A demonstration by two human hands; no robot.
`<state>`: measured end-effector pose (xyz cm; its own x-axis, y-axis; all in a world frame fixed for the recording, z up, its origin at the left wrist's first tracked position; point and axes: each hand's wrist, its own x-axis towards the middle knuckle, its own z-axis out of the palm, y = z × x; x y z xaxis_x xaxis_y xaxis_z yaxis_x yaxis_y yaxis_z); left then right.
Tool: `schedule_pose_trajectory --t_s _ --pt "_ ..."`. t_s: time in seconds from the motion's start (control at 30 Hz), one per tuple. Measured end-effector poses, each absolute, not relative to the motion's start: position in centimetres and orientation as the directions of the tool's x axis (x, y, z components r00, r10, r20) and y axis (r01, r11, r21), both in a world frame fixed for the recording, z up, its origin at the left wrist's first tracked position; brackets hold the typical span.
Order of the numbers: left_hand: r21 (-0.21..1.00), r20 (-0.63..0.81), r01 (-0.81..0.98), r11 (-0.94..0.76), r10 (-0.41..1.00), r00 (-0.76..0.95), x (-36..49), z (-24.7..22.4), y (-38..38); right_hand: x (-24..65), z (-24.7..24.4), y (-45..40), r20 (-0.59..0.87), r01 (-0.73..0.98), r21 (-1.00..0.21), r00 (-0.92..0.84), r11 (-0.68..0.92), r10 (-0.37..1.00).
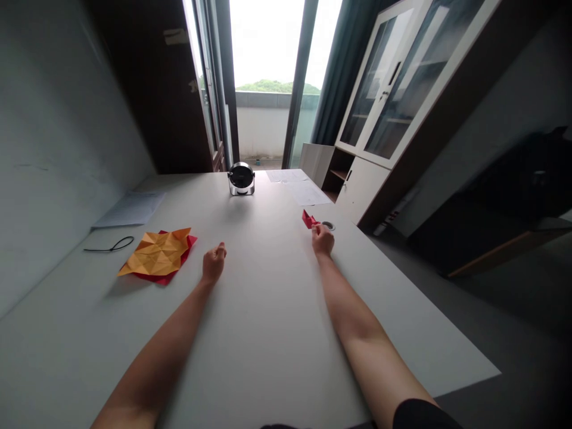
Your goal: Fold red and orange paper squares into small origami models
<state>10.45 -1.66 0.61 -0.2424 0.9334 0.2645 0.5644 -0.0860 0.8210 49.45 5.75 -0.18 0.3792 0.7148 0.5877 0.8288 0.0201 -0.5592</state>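
Observation:
A small red origami piece (308, 219) is pinched in the fingers of my right hand (322, 239), over the right side of the white table. The fingers hide its near end, so its full shape does not show. Just beside that hand lies a small round ring (329, 226), partly covered. My left hand (214, 262) rests on the table as a closed fist with nothing visible in it. To its left, a creased orange sheet of paper (159, 252) lies on top of red paper (166, 278), whose edges stick out around it.
A black round device on a metal stand (241, 179) stands at the table's far side. White papers lie at back right (308, 193) and back left (129, 208). A black cord loop (117, 246) is near the left wall. The table's right edge borders cabinets (364, 185).

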Motion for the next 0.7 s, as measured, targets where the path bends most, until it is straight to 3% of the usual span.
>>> schedule_pose_trajectory --t_s 0.1,0.3,0.53,0.7 --pt "0.803 0.282 0.589 -0.085 0.926 -0.25 10.1 0.4 -1.5 51.2 -1.3 5.9 0.546 0.818 -0.561 0.481 -0.128 0.686" --pt "0.723 0.374 0.689 -0.054 0.869 -0.325 8.8 0.1 -1.0 51.8 -1.7 6.3 0.45 0.703 -0.677 0.63 -0.218 0.634" --pt "0.51 0.533 0.858 0.065 0.759 -0.374 6.1 1.9 -0.7 50.1 -1.8 6.8 0.575 0.764 -0.645 0.486 0.0 0.659" --pt "0.415 0.525 0.873 0.256 0.716 -0.46 3.3 1.6 -0.6 47.4 -1.2 6.5 0.577 0.764 -0.624 0.307 0.166 0.757"
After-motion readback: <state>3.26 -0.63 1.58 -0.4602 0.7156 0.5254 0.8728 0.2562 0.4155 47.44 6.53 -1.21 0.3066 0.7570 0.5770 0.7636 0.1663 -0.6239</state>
